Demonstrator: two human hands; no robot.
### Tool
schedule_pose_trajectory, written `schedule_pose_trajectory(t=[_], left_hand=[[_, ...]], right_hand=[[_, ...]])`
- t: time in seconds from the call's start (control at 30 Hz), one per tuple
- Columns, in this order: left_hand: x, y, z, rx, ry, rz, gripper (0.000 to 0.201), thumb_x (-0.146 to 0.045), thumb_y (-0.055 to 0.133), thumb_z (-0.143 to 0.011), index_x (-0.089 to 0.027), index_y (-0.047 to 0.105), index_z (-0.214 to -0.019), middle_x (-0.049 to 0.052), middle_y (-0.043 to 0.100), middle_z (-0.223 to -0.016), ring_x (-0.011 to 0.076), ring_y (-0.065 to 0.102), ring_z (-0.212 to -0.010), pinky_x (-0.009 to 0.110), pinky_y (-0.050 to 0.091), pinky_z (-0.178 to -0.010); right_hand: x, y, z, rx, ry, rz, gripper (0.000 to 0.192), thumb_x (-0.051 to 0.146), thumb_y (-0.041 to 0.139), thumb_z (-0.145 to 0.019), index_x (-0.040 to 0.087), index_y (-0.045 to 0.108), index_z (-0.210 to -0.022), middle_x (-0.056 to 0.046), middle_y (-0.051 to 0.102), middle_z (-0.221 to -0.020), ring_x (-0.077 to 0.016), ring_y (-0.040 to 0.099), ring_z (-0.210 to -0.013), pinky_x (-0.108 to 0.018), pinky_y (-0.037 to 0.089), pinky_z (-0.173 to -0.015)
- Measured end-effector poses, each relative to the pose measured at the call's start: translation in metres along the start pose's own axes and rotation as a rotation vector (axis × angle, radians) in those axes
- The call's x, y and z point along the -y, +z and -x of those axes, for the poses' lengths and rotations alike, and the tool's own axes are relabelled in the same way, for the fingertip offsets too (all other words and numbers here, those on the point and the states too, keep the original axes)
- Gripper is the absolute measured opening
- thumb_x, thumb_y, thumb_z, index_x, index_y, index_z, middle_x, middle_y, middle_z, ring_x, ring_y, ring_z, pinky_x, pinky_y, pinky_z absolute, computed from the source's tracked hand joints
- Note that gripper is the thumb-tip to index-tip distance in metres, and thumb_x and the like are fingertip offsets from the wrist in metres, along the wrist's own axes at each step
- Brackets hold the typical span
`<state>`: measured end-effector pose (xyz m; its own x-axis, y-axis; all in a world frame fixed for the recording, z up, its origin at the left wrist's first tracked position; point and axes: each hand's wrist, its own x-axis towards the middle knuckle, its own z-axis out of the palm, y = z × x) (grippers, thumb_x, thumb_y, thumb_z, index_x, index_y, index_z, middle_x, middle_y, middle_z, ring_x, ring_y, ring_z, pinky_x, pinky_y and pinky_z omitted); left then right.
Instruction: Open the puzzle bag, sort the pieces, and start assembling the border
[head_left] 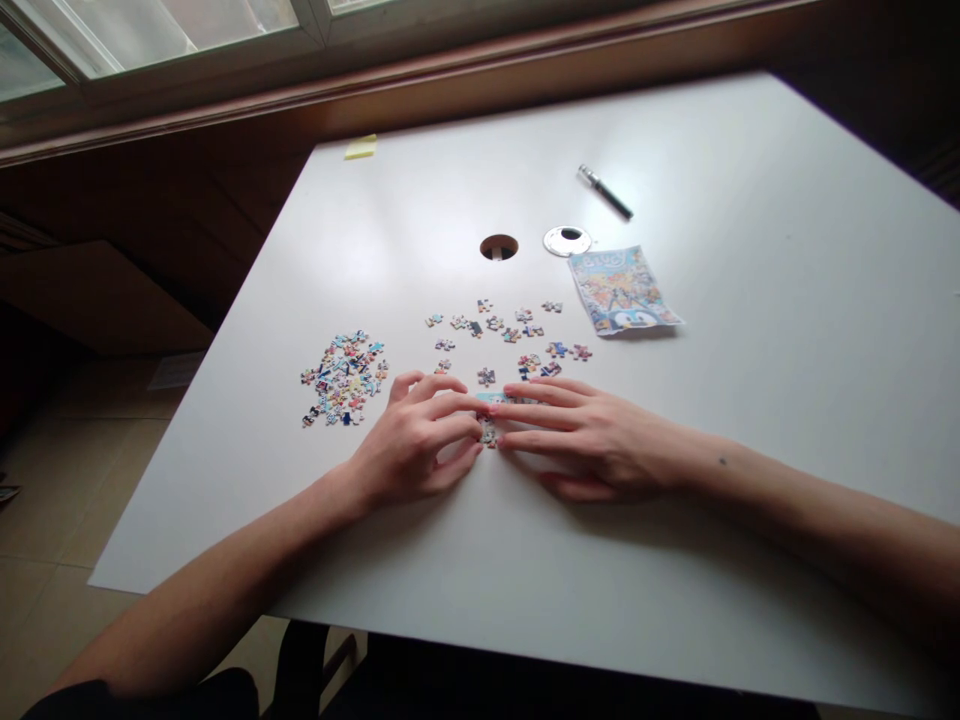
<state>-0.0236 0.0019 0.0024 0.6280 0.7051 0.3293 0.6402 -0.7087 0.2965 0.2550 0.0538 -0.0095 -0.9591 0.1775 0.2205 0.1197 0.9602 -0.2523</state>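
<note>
A small joined patch of jigsaw pieces lies on the white table between my hands, mostly covered by fingers. My left hand is bent, with thumb and fingertips closed against the left edge of this patch. From the other side my right hand lies low and flat, its fingers stretched out and apart, the tips touching the patch's right part. Just beyond the fingers sits a loose jigsaw piece. Several more scattered pieces spread out farther back. Whether a single piece is pinched is hidden.
A heap of jigsaw pieces is left of my hands. Behind my right hand lies a colourful picture sheet. Farther back are a cable hole, its round cover, a black pen and a yellow sticky note.
</note>
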Motion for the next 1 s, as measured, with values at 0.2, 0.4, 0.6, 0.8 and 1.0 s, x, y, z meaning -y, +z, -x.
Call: schedule_pose_trajectory(t=[0.2, 0.4, 0.6, 0.8, 1.0], left_hand=[[0.0001, 0.0004, -0.0006, -0.007, 0.004, -0.013, 0.004, -0.023, 0.063, -0.092, -0.024, 0.067, -0.092, 0.000, 0.072, -0.120, 0.0230, 0.060, -0.115, 0.044, 0.033, -0.103], [0.0000, 0.0004, -0.0015, -0.005, 0.020, -0.016, 0.006, -0.023, 0.062, -0.094, -0.024, 0.068, -0.091, 0.000, 0.073, -0.120, 0.0225, 0.061, -0.113, 0.044, 0.034, -0.102], [0.0011, 0.0020, -0.0007, 0.003, 0.040, -0.020, 0.007, -0.021, 0.060, -0.095, -0.023, 0.067, -0.093, 0.001, 0.070, -0.125, 0.0205, 0.063, -0.111, 0.043, 0.035, -0.103], [0.0003, 0.0029, -0.0011, -0.019, 0.007, -0.030, 0.007, -0.026, 0.063, -0.091, -0.023, 0.067, -0.097, 0.004, 0.068, -0.124, 0.0233, 0.059, -0.114, 0.043, 0.038, -0.102], [0.0018, 0.0058, -0.0013, 0.011, -0.080, -0.048, 0.029, -0.035, 0.062, -0.091, -0.022, 0.062, -0.117, 0.007, 0.065, -0.131, 0.0274, 0.053, -0.125, 0.045, 0.036, -0.106]], right_hand=[[0.0002, -0.0001, -0.0004, -0.006, 0.004, -0.004, 0.057, 0.029, 0.059, -0.092, 0.020, 0.048, -0.147, -0.006, 0.033, -0.161, -0.0294, 0.032, -0.148, -0.049, 0.030, -0.121], [0.0003, 0.0002, 0.0007, -0.041, 0.004, -0.022, 0.057, 0.027, 0.059, -0.091, 0.020, 0.049, -0.146, -0.007, 0.038, -0.159, -0.0300, 0.035, -0.146, -0.050, 0.031, -0.120], [0.0017, -0.0029, -0.0004, -0.036, -0.001, -0.024, 0.054, 0.027, 0.056, -0.093, 0.018, 0.050, -0.145, -0.010, 0.040, -0.158, -0.0307, 0.038, -0.144, -0.052, 0.034, -0.118], [0.0006, -0.0022, 0.0012, -0.065, 0.017, -0.033, 0.051, 0.024, 0.060, -0.090, 0.019, 0.054, -0.141, -0.010, 0.043, -0.156, -0.0312, 0.035, -0.145, -0.052, 0.034, -0.117], [-0.0001, -0.0014, 0.0021, -0.097, 0.067, -0.039, 0.046, 0.024, 0.062, -0.090, 0.023, 0.057, -0.135, -0.008, 0.051, -0.150, -0.0328, 0.038, -0.141, -0.054, 0.037, -0.112]])
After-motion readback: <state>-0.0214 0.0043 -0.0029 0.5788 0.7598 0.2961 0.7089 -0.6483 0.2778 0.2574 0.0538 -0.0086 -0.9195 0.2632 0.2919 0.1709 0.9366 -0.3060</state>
